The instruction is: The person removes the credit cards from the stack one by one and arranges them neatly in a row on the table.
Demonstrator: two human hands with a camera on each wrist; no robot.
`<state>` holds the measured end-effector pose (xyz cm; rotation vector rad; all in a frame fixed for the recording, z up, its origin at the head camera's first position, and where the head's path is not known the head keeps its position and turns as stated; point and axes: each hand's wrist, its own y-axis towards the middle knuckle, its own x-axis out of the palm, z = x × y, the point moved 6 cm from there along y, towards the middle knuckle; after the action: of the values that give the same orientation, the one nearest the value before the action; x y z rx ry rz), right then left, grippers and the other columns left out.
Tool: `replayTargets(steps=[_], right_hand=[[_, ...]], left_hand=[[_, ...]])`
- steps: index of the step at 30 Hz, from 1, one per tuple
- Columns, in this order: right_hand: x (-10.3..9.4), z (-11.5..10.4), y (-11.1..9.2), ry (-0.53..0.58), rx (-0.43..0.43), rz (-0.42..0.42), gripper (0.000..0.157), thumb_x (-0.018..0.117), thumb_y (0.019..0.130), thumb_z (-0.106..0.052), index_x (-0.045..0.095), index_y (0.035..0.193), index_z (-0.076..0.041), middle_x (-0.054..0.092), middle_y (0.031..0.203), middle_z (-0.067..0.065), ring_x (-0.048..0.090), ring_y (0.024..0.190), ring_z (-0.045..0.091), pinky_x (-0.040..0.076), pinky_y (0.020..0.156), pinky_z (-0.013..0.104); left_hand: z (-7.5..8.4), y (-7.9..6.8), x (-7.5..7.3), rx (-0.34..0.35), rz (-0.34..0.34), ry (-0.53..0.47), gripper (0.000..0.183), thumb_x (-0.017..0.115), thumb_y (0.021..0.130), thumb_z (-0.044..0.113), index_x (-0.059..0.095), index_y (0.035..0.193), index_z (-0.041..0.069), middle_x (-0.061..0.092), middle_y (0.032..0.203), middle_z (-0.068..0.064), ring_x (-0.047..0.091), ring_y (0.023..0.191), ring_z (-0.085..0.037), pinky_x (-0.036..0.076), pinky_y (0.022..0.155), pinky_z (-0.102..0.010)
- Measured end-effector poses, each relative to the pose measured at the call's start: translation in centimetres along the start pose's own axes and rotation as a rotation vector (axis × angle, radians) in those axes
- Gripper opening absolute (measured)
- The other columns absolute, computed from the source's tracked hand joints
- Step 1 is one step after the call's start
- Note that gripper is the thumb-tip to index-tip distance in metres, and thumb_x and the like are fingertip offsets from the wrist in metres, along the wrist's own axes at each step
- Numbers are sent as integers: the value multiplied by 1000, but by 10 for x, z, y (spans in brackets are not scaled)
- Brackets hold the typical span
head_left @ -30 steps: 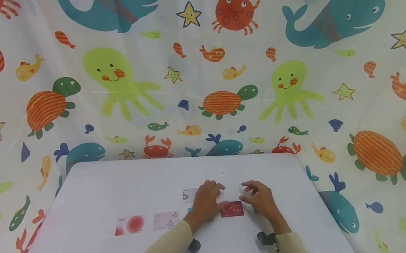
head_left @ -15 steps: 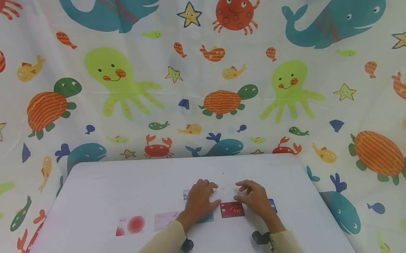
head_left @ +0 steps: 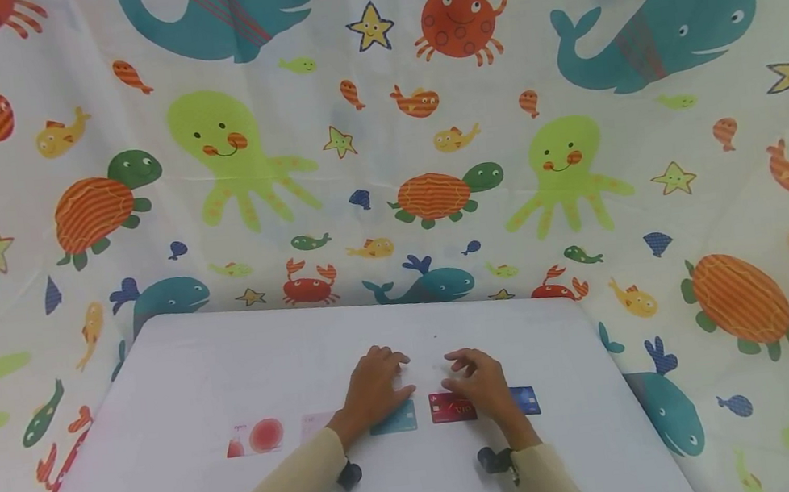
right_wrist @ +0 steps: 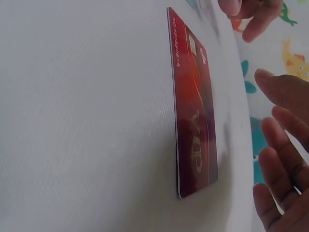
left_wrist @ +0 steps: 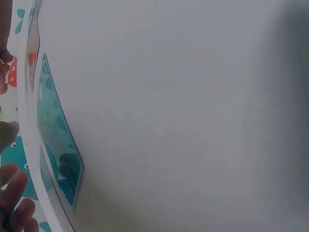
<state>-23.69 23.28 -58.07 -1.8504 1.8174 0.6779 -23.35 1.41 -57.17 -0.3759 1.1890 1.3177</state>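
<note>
My left hand (head_left: 372,388) hovers behind a teal card (head_left: 396,419), fingers loosely bent and holding nothing. The teal card (left_wrist: 60,130) lies flat in the left wrist view, beyond that hand's fingertips. My right hand (head_left: 482,384), also holding nothing, overlaps the right end of a red VIP card (head_left: 449,407). In the right wrist view the red card (right_wrist: 195,116) shows its gold lettering and chip, with relaxed fingers (right_wrist: 277,176) apart from it. A blue card (head_left: 526,400) lies right of the right wrist.
Left of the left hand lie a pale pink card (head_left: 315,425) and a white card with a red circle (head_left: 264,436), in the same row. The white table (head_left: 196,366) ends at a sea-animal curtain (head_left: 331,204). A dark wrist camera (head_left: 350,475) sits under the left wrist.
Both hands have drifted left. The teal and blue cards show more fully; a white card at the back is now covered by the left hand. The cards in the front row stay put.
</note>
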Motion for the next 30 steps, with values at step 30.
replayTargets(steps=[30], right_hand=[[28,-20,10,-26,-56,-77,39,87,91,-22,73,127,-26,71,107,-3,62,96,17,60,86,30]], left_hand=[[-35,-10,-22,-30,-45,11,48,89,85,39,75,124,16,74,106,0,59,97,-16,61,93,-40]])
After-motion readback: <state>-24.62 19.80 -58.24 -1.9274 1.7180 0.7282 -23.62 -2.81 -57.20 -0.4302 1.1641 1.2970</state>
